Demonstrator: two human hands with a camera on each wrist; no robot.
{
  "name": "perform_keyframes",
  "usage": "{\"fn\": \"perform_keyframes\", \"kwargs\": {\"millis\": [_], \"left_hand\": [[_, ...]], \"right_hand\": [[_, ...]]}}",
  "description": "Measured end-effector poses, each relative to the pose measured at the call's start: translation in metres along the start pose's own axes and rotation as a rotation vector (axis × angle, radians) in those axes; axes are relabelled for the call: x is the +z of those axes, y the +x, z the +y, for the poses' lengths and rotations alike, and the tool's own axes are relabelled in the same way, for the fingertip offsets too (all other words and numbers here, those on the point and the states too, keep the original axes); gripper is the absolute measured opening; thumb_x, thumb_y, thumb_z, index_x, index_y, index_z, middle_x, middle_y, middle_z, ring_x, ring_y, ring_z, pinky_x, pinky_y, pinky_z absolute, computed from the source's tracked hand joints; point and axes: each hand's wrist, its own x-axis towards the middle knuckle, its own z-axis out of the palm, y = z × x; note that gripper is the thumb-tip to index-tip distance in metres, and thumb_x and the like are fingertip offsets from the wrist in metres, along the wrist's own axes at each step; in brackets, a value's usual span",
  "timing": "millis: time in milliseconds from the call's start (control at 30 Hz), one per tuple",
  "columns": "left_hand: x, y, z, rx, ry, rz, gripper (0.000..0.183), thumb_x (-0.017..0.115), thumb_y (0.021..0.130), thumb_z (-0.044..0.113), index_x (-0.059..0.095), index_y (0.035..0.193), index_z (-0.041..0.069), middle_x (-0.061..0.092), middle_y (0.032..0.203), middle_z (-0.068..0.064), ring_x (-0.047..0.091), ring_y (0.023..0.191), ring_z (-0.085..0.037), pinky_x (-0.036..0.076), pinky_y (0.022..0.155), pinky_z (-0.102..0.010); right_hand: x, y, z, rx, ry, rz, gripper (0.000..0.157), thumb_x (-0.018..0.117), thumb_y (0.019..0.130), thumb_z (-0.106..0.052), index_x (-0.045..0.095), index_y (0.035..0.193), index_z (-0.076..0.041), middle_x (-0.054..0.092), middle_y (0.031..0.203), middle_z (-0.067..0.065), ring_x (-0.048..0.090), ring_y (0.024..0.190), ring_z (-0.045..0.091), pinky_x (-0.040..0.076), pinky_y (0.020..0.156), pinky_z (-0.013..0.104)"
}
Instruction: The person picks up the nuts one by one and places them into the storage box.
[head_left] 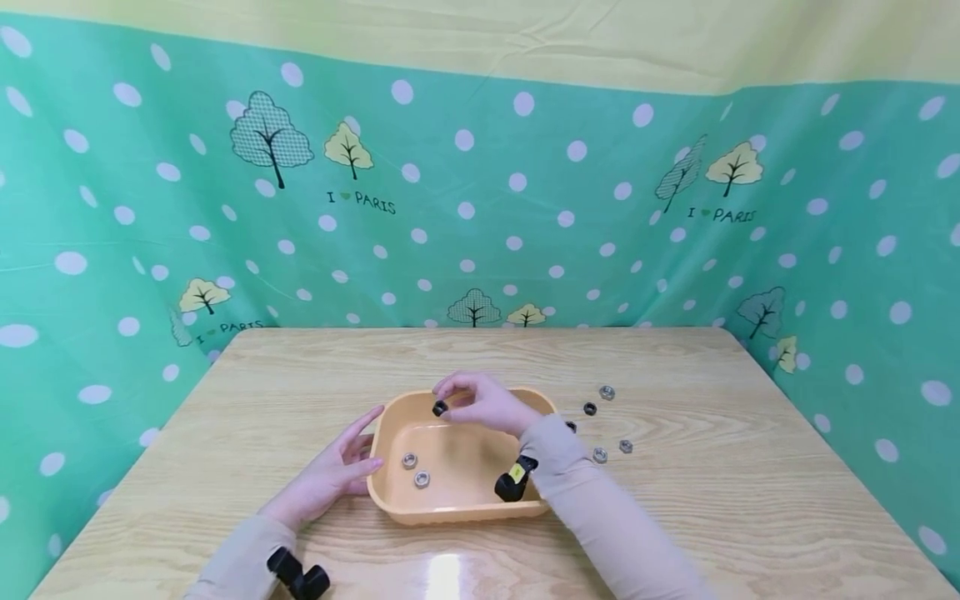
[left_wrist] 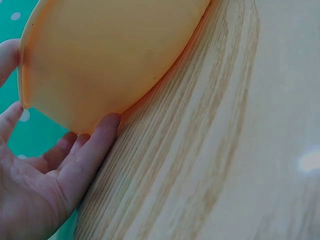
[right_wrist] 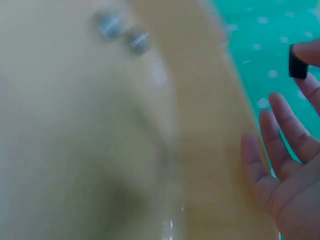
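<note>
My right hand [head_left: 483, 404] pinches a black nut [head_left: 440, 408] between thumb and index finger, over the far side of an orange plastic basin [head_left: 450, 514]. In the right wrist view that black nut [right_wrist: 298, 62] is seen edge-on, and the other fingers [right_wrist: 287, 122] are spread apart. At the basin's left end, my left hand [head_left: 330, 475] holds the rim and side wall. The left wrist view shows its fingers [left_wrist: 92, 155] against the outer wall. Two silver nuts, one [head_left: 408, 460] a little behind the other [head_left: 422, 479], lie on the basin floor.
Several nuts lie on the wooden table [head_left: 300, 375] right of the basin, among them a silver nut [head_left: 607, 392], a black nut [head_left: 590, 408] and another silver nut [head_left: 600, 455]. The right sleeve partly covers one black nut [head_left: 572, 427]. A green dotted curtain [head_left: 465, 208] hangs behind.
</note>
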Motion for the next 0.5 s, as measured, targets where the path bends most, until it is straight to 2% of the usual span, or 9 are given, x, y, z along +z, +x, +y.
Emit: {"fn": "perform_keyframes", "kwargs": {"millis": [167,233,433,500], "left_hand": [[0.002,0.000,0.001,-0.006,0.001,0.003,0.080,0.055,0.095,0.013,0.000,0.153,0.018,0.010,0.150,-0.036,0.040,0.128,-0.043,0.054,0.090,-0.047],[0.002,0.000,0.002,-0.005,0.006,0.007,0.080,0.055,0.095,0.013,0.000,0.153,0.018,0.010,0.150,-0.036,0.039,0.128,-0.044,0.054,0.089,-0.047],[0.000,0.001,0.002,-0.011,0.021,0.021,0.079,0.055,0.095,0.015,0.002,0.153,0.019,0.011,0.150,-0.036,0.038,0.128,-0.047,0.055,0.088,-0.047],[0.000,0.001,0.001,-0.011,0.022,0.023,0.079,0.055,0.095,0.015,0.002,0.153,0.019,0.011,0.149,-0.036,0.039,0.128,-0.046,0.055,0.088,-0.046]], "right_hand": [[0.009,0.001,-0.003,-0.027,-0.155,-0.125,0.019,0.068,0.079,-0.006,0.066,0.097,-0.005,0.062,0.118,0.016,0.054,0.111,0.019,0.047,0.101,0.036],[0.010,0.002,-0.003,-0.024,-0.172,-0.140,0.018,0.068,0.078,-0.005,0.066,0.096,-0.005,0.062,0.116,0.015,0.054,0.110,0.020,0.047,0.101,0.038],[0.015,0.006,0.007,-0.010,-0.268,-0.167,0.016,0.071,0.077,-0.005,0.065,0.091,-0.009,0.063,0.107,0.003,0.055,0.107,0.016,0.048,0.097,0.029],[0.016,0.006,0.009,-0.012,-0.286,-0.173,0.016,0.071,0.076,-0.005,0.065,0.090,-0.010,0.064,0.106,0.003,0.056,0.106,0.017,0.048,0.096,0.030]]}}
